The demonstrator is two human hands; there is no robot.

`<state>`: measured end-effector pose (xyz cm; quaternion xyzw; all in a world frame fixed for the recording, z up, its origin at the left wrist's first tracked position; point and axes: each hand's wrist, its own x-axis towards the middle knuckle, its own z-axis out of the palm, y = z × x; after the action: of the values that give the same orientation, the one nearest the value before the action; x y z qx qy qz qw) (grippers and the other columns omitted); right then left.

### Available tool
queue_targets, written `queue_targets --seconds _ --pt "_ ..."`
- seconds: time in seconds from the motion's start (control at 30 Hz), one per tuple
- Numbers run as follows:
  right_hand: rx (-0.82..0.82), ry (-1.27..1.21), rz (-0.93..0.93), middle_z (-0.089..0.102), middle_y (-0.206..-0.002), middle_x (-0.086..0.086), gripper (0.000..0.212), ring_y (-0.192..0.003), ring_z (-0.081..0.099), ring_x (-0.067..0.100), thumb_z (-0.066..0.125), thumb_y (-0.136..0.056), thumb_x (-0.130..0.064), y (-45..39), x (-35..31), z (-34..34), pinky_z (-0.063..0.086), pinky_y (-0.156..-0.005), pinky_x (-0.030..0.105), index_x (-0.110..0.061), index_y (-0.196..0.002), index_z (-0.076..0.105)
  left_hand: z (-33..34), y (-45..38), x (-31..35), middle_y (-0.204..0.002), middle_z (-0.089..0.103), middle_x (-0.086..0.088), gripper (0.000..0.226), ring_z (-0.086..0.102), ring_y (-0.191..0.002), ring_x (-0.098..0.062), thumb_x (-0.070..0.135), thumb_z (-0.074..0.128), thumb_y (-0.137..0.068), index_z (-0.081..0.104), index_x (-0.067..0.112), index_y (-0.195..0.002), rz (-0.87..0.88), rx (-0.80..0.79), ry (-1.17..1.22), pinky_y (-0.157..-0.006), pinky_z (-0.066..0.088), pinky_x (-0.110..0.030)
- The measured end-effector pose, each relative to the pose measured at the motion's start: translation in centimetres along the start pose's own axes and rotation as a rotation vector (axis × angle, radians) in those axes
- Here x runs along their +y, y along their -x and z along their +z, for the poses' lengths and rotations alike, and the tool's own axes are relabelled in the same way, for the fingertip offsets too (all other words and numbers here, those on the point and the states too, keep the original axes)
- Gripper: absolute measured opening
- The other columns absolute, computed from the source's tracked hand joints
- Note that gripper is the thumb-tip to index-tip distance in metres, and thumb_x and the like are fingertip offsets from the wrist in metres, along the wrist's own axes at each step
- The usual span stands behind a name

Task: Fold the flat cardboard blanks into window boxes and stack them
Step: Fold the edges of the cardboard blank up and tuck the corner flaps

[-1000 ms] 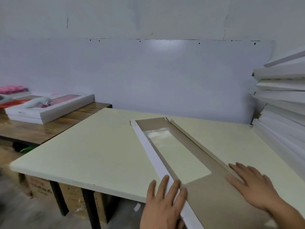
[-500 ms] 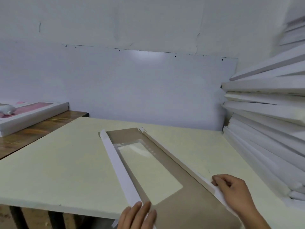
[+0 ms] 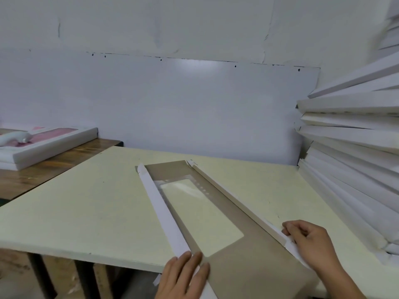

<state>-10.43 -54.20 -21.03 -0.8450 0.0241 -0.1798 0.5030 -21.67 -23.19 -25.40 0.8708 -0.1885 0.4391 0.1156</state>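
Note:
A long brown cardboard blank (image 3: 254, 255) with a clear plastic window (image 3: 198, 214) lies on the cream table (image 3: 86, 212), running from the near edge toward the wall. Its left white flap (image 3: 159, 208) is folded inward and lies flat. My left hand (image 3: 185, 277) presses straight fingers on the near end of that flap. The right white flap (image 3: 233, 199) stands partly raised. My right hand (image 3: 311, 242) pinches its near end between thumb and curled fingers. A tall stack of folded white boxes (image 3: 354, 152) stands at the right.
A wooden table (image 3: 43, 171) at the left carries a finished white window box (image 3: 49, 141) with pink contents and a white object on top. A white wall panel (image 3: 172, 108) rises behind the cream table. Table legs and cardboard show below the near edge.
The view swung right, then back a little left. My right hand went from lying flat on the blank to pinching the right flap, which has risen. My left hand stays on the left flap.

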Motion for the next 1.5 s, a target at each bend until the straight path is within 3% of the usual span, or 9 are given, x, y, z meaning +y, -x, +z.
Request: queue_targets --seconds 0.2,0.5,0.57,0.7,0.93,1.03,1.13,1.3,1.5 --pt "-0.06 0.135 -0.033 0.07 -0.079 -0.025 0.019 -0.079 0.064 -0.001 0.071 -0.087 -0.015 0.0 -0.3 0.5 0.045 -0.07 0.019 -0.034 -0.088 0.075 -2.1 -0.7 -2.4 -0.123 0.068 0.003 0.052 0.065 -0.113 -0.016 0.052 0.033 -0.095 0.073 0.027 -0.115 0.136 -0.418 -0.043 -0.087 0.057 -0.033" --pt "-0.046 0.167 -0.049 0.073 -0.086 -0.021 0.019 -0.087 0.066 0.002 0.068 -0.089 -0.012 0.2 -0.4 0.3 0.044 -0.071 0.016 -0.028 -0.087 0.077 -2.8 -0.8 -1.6 -0.123 0.068 0.002 0.05 0.066 -0.112 -0.018 0.038 0.029 -0.097 0.073 0.025 -0.117 0.076 -0.431 -0.016 -0.089 0.056 -0.037" --pt "-0.044 0.171 -0.053 0.073 -0.085 -0.02 0.019 -0.086 0.066 0.003 0.067 -0.089 -0.012 0.2 -0.4 0.3 0.044 -0.07 0.017 -0.027 -0.087 0.078 -3.0 -0.8 -1.6 -0.123 0.068 0.002 0.041 0.066 -0.112 -0.017 0.033 0.053 -0.082 0.073 0.025 -0.117 0.124 -0.44 0.005 -0.089 0.056 -0.035" --pt "-0.049 0.181 -0.054 0.071 -0.081 -0.027 0.02 -0.079 0.063 -0.007 0.067 -0.089 -0.011 0.2 -0.4 0.2 0.044 -0.067 0.006 -0.029 -0.085 0.077 -3.7 -1.0 -2.4 -0.13 0.064 0.005 0.083 0.061 -0.119 -0.015 0.029 0.076 -0.042 0.068 0.022 -0.124 0.126 -0.552 0.037 -0.09 0.055 -0.03" --pt "-0.217 0.337 -0.025 0.066 -0.075 -0.008 0.03 -0.073 0.063 0.009 0.072 -0.088 -0.025 -0.4 -1.4 0.2 0.046 -0.068 0.024 -0.031 -0.117 0.068 -5.0 -2.7 -4.1 -0.13 0.063 0.008 0.056 0.06 -0.12 -0.01 0.036 0.073 -0.066 0.07 0.024 -0.121 0.187 -0.619 0.05 -0.097 0.049 -0.021" --pt "-0.523 0.423 0.043 0.065 -0.074 -0.001 0.063 -0.064 0.062 0.007 0.072 -0.088 -0.026 -0.7 -3.6 -1.4 0.046 -0.063 0.018 -0.044 -0.139 0.038 -4.8 -4.1 -6.4 -0.158 0.026 0.002 0.065 0.023 -0.147 -0.01 0.01 0.061 -0.089 0.036 0.012 -0.148 0.141 -0.738 0.209 -0.119 0.022 -0.023" --pt "-0.763 0.397 0.087 0.061 -0.061 -0.007 0.067 -0.052 0.056 0.004 0.068 -0.083 -0.02 0.7 -6.4 -2.2 0.041 -0.053 0.012 -0.049 -0.133 0.034 -4.4 -6.3 -8.8 -0.161 0.009 0.014 0.053 0.003 -0.147 0.005 0.008 0.034 -0.105 0.02 0.017 -0.155 0.106 -0.93 0.357 -0.119 0.002 -0.014" --pt "-0.619 0.711 -0.016 0.062 -0.097 -0.005 0.008 -0.08 0.056 0.001 0.06 -0.08 -0.03 5.0 -8.1 1.8 0.045 -0.067 0.016 -0.027 -0.088 0.058 -7.0 -11.7 -10.6 -0.16 0.02 0.014 0.056 0.016 -0.147 0.002 -0.002 0.037 -0.1 0.033 0.021 -0.151 -0.057 -0.991 0.362 -0.117 0.01 -0.011" --pt "-0.578 0.404 0.078 0.067 -0.058 0.005 0.068 -0.048 0.063 0.017 0.042 -0.088 -0.065 8.4 -12.0 6.2 0.05 -0.05 0.027 -0.005 -0.061 0.058 -10.1 -12.6 -3.3 -0.161 -0.001 0.023 0.07 0.002 -0.144 0.012 0.061 0.026 -0.097 0.002 0.034 -0.157 0.074 -0.773 0.284 -0.11 0.002 -0.002"
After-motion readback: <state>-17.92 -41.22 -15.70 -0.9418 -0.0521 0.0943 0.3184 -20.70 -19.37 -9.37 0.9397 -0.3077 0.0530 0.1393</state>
